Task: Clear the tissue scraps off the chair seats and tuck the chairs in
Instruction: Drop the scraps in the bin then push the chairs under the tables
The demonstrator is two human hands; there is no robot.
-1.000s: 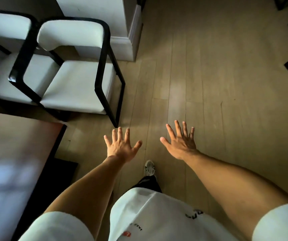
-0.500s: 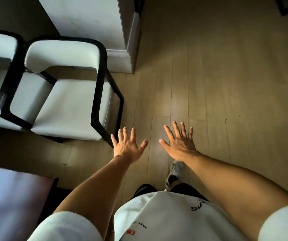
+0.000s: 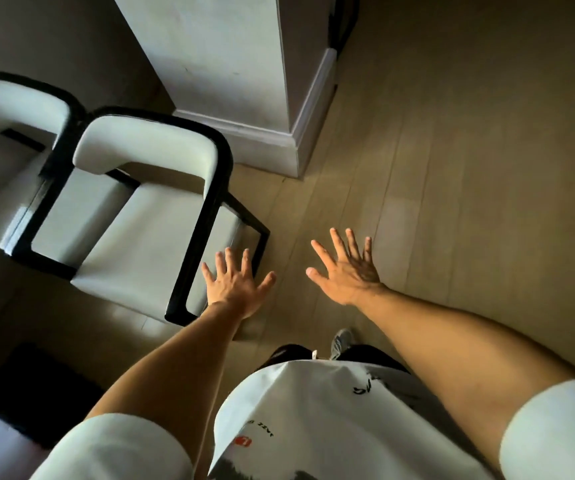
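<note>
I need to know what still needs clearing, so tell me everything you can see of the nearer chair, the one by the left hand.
The nearer chair has a black frame that looks like painted wood or metal, a pale cushioned seat and a padded pale backrest. It stands upright on the wood floor, beside a second matching chair and near the white pillar. No tissue scraps show on its seat. The open left hand hovers at its front right corner; contact cannot be told.

Both my hands reach forward with fingers spread, holding nothing. My left hand (image 3: 232,289) hovers over the front right corner of the nearer chair (image 3: 147,237), by its black frame. My right hand (image 3: 346,271) is out over the wooden floor (image 3: 469,202). A second chair (image 3: 5,140) stands farther left, beside the first.
</note>
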